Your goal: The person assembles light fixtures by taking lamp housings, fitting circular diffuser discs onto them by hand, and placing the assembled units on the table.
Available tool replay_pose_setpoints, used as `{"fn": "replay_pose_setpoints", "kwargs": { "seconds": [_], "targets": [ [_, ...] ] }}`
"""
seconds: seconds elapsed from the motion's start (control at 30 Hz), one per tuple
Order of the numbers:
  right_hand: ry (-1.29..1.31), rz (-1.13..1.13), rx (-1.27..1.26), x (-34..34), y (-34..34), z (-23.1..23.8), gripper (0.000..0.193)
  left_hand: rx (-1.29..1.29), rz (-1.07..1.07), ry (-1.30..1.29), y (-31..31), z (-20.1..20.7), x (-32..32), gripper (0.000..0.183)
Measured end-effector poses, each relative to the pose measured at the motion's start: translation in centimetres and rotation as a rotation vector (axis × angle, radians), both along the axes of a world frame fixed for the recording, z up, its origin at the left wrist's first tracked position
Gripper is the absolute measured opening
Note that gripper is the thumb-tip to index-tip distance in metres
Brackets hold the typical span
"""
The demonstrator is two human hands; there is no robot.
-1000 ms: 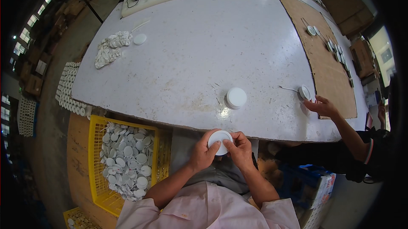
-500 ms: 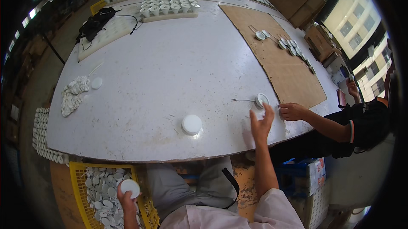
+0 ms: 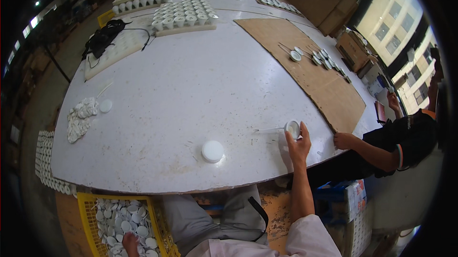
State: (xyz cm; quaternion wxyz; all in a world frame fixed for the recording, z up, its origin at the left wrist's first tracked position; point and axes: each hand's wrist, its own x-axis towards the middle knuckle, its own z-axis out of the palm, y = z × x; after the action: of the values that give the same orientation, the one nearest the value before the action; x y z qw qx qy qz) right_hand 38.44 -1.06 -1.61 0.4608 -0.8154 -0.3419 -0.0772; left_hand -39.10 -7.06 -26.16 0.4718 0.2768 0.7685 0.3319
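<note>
My right hand [image 3: 298, 148] is closed around a small round white cup-shaped housing [image 3: 292, 128] at the right front of the table. A thin white wire runs left from the housing over the tabletop. At the basket by my left leg, my left hand [image 3: 130, 244] is down among loose white discs [image 3: 125, 226]; its fingers are too unclear to show whether it grips one. The yellow plastic basket [image 3: 88, 215] is filled with these discs. A round white cap-like piece [image 3: 213, 151] sits on the table in front of me, touched by neither hand.
Brown cardboard [image 3: 305, 73] carries several wired white housings [image 3: 324, 59]. A co-worker's hand [image 3: 347, 141] rests at its near corner. Trays of white cups [image 3: 183, 14] stand far left, near a black cloth item [image 3: 105, 36]. A crumpled white cloth [image 3: 82, 116] lies left.
My right hand has closed on the wired housing. My left hand, which held a white disc, has dropped lower into the basket. The co-worker's hand has moved right, away from the housing.
</note>
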Motion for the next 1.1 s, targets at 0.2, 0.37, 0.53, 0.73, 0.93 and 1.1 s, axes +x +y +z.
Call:
{"fn": "replay_pose_setpoints", "kwargs": {
  "seconds": [0.2, 0.37, 0.53, 0.73, 0.93, 1.1],
  "targets": [
    [-0.160, 0.629, -0.009, -11.1, -2.5, 4.1, 0.072, 0.481, -0.874, -0.416, 7.3, 26.5, 29.0, 0.060],
    [-0.133, 1.093, -0.069, -20.2, -2.1, 4.8, 0.076, 0.439, -1.105, -0.410, 8.9, 28.3, 37.0, 0.079],
    [0.098, 1.235, -0.136, -22.8, -1.3, 5.0, 0.064, 0.478, -1.017, -0.300, 7.9, 26.8, 36.4, 0.078],
    [0.264, 0.615, -0.069, -17.6, 6.2, 0.4, 0.048, 0.487, -0.832, -0.304, 5.9, 24.6, 34.0, 0.073],
    [0.270, 0.549, -0.292, -17.2, 8.4, -0.3, 0.040, 0.448, -0.780, -0.298, 5.6, 24.6, 33.1, 0.074],
    [0.641, 0.480, -0.003, -15.8, 7.4, -1.9, 0.024, 0.431, -0.808, -0.309, 5.7, 24.5, 33.6, 0.074]
  ]
}}
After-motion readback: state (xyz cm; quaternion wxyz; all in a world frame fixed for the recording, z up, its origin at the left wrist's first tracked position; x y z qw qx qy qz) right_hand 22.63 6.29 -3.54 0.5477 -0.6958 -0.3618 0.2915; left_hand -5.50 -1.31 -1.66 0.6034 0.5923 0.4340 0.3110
